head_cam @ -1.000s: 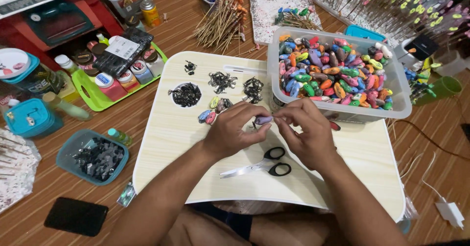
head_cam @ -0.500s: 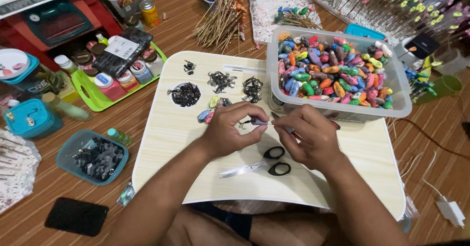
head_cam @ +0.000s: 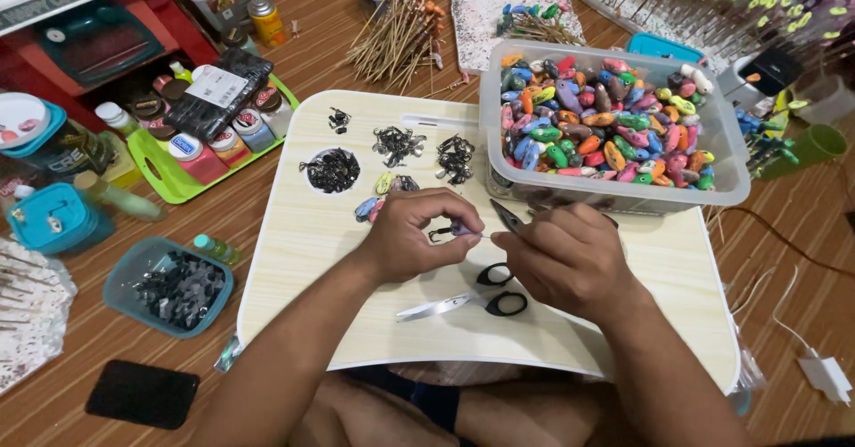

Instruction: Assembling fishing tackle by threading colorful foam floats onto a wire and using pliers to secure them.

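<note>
lap table (head_cam: 356, 322): matt pale wood-grain | bin (head_cam: 614, 193): clear plastic | scissors (head_cam: 463, 303): shiny metal blades

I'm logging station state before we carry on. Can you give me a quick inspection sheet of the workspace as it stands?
Surface: pale wood-grain lap board on a brown plank floor.
Job's things: small purple piece pinched in left hand; dark pliers in right hand; clear tub of coloured pieces; small piles of dark metal hooks.
Clutter: scissors lying on the board; teal tray; green tray of paint jars; bundle of sticks.
Grippers: both hands busy, fingers closed.
Cables: white lead and plug, far right.
Surroundings: black phone on floor.
</note>
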